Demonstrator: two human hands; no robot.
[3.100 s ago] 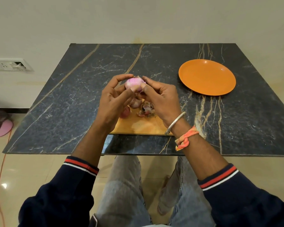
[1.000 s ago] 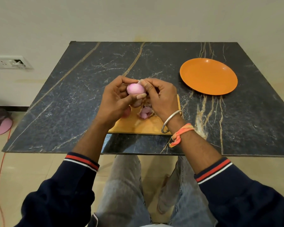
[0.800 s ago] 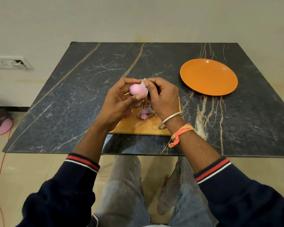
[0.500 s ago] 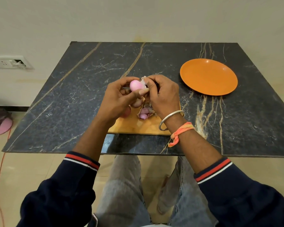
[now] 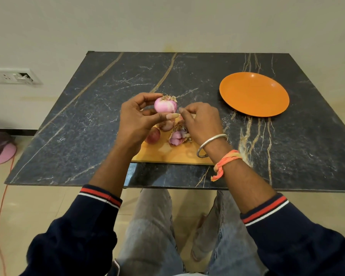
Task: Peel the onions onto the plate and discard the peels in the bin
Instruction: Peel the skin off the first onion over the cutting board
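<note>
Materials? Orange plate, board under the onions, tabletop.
Orange plate: likely plastic or melamine, smooth, semi-gloss, small highlight near rim. Board: looks like wood, pale tan, matte, faint stains. Tabletop: dark stone or stone-look, polished, pale and golden veins.

Left hand (image 5: 136, 120) raised above bench (image 5: 88, 116), thumb and fingers gripping pink half-peeled onion (image 5: 165, 105), dry root tuft up. Right hand (image 5: 202, 121) just beside onion, fingertips pinched together; peel scrap between them unclear. Wooden board (image 5: 167, 154) at near edge, middle of bench. On board: peel pile (image 5: 177, 136), red unpeeled onion (image 5: 152, 135), pale onion (image 5: 165, 125) partly hidden behind left hand. Orange plate (image 5: 254, 94) toward far right corner, well apart from board. Steel bangle (image 5: 211, 144) and orange thread band (image 5: 226, 162) on right wrist.
</note>
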